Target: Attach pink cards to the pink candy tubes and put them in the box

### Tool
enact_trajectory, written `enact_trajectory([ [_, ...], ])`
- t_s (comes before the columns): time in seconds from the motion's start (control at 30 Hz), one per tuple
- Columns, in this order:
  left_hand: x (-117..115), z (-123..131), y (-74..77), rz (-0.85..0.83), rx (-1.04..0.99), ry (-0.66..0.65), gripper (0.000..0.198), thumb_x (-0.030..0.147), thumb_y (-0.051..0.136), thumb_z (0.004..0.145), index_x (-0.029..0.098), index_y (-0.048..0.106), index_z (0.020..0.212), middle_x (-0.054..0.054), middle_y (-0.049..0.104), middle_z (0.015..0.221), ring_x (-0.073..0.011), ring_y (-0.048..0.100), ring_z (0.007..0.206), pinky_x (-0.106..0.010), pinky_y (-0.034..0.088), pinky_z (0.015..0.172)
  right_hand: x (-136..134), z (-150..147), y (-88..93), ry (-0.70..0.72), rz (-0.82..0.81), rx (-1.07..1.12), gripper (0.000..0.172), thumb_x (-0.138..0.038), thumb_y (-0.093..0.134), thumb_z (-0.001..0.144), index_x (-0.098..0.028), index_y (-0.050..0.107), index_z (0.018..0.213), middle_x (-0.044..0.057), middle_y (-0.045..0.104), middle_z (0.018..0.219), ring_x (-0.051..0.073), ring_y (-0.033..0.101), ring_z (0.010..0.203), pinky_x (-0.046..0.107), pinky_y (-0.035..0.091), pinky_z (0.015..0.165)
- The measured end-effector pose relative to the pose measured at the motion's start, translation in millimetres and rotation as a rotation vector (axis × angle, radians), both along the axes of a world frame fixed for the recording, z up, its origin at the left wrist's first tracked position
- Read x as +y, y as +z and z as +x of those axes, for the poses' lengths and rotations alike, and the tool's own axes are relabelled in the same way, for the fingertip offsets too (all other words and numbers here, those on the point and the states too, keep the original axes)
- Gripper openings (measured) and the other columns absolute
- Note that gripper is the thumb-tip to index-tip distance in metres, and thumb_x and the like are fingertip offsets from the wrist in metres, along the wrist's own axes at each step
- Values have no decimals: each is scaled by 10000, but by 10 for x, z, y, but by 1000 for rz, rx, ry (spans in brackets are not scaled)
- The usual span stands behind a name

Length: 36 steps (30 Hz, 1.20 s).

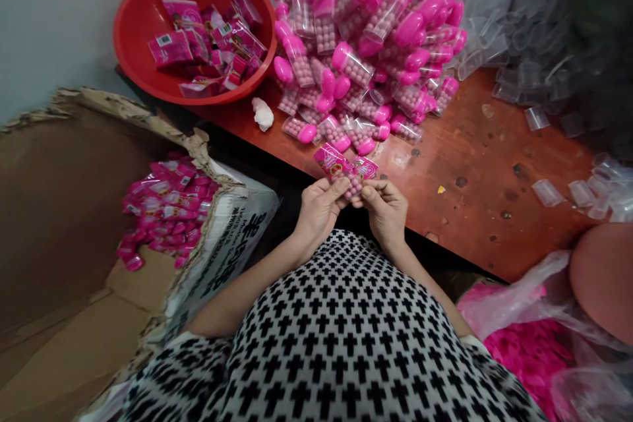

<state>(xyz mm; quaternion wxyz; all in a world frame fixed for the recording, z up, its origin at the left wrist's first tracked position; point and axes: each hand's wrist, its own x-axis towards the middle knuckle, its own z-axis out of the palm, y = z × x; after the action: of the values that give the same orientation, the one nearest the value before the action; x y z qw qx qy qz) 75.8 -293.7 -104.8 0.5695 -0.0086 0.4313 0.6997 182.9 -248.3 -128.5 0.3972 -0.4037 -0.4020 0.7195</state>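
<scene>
nearest is a white top (341, 343) w/ black crosses, both forearms out in front of it. the left hand (320, 208) pinches the left side of a bead packet (353, 187) btwn thumb & fingertips; the right hand (388, 211) pinches its lower right edge the same way. so the packet sits right at the fingertips, btwn the two hands — pink balls down in the grip, pink printed film (332, 159) sticking up past it on the far side. can't tell if the balls are in a tube in there. to the left, a torn-edged cardboard box (59, 171) w/ a heap of pink packets (163, 208); to the right, a clear plastic bag (519, 303) w/ bright pink pieces (531, 349). just beyond the hands, the reddish table (475, 227) bears a big pile of pink-capped tubes (353, 66) w/ pink balls, a white lump (262, 115) left of it. further back: red bowl (127, 53) w/ more printed packs (171, 48) at far left, clear plastic cups (546, 192) etc. along the right.
</scene>
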Motion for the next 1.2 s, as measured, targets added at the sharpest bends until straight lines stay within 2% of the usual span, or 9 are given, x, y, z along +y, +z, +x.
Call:
enact_trajectory([
  [0.17, 4, -34, 11, 51, -66, 50, 396, 414, 900, 622, 116, 695, 783, -63, 727, 775, -146, 673, 708, -252, 547, 669, -45, 3, 71, -54, 120, -73, 240, -384, 839, 709, -203, 711, 801, -35, 726, 667, 106, 669, 516, 255, 621, 576],
  [0.37, 44, -40, -36, 39, -42, 61, 376, 352, 921, 588, 116, 664, 728, -12, 669, 677, -77, 599, 618, -178, 491, 598, -84, -14, 124, 70, 77, -106, 306, -370, 864, 673, -212, 709, 884, -6, 762, 802, 144, 734, 701, 315, 650, 722],
  [0.6, 30, 16, -46, -12, -59, 29, 416, 274, 938, 540, 116, 648, 793, -10, 678, 713, -84, 601, 617, -195, 501, 583, -64, -39, 88, -49, 86, -175, 315, -424, 865, 656, -200, 691, 793, -11, 743, 721, 134, 696, 583, 295, 628, 607],
  [0.67, 21, 10, -32, -10, -67, 25, 408, 304, 937, 543, 110, 663, 774, -11, 676, 703, -80, 592, 610, -193, 502, 579, -65, -37, 85, -46, 92, -177, 305, -421, 865, 656, -203, 694, 783, -16, 740, 717, 131, 689, 584, 295, 624, 612],
  [0.83, -21, -13, -2, 14, -53, 46, 411, 377, 934, 543, 98, 700, 733, -19, 678, 674, -82, 594, 605, -191, 507, 584, -66, -15, 74, 32, 101, -137, 306, -394, 887, 615, -223, 727, 812, -27, 751, 777, 131, 706, 700, 303, 623, 744],
  [0.97, -50, 59, -13, -18, -58, 29, 365, 327, 937, 547, 107, 706, 724, -20, 700, 708, -86, 628, 647, -208, 540, 666, -31, -54, 68, -15, 145, -183, 296, -416, 879, 620, -216, 691, 731, -37, 717, 695, 115, 659, 613, 265, 598, 633],
  [1.03, -80, 67, 1, -25, -51, 27, 362, 324, 940, 545, 113, 705, 721, -21, 710, 723, -93, 640, 660, -228, 556, 701, -16, -105, 85, 5, 151, -193, 313, -427, 880, 616, -214, 673, 716, -40, 705, 683, 113, 649, 601, 262, 593, 618],
  [1.13, -217, -98, 85, 8, 17, 109, 369, 358, 943, 554, 143, 713, 748, -34, 756, 819, -139, 690, 753, -279, 585, 775, 3, -169, 134, 109, 107, -125, 332, -423, 886, 607, -214, 666, 743, -37, 720, 717, 115, 675, 613, 268, 607, 639],
  [1.2, -371, -337, 162, 51, 100, 292, 376, 462, 906, 610, 193, 722, 799, -5, 780, 920, -162, 711, 869, -297, 588, 853, 39, -165, 168, 153, 84, -76, 325, -422, 874, 634, -215, 667, 775, -26, 740, 756, 126, 699, 625, 275, 616, 630],
])
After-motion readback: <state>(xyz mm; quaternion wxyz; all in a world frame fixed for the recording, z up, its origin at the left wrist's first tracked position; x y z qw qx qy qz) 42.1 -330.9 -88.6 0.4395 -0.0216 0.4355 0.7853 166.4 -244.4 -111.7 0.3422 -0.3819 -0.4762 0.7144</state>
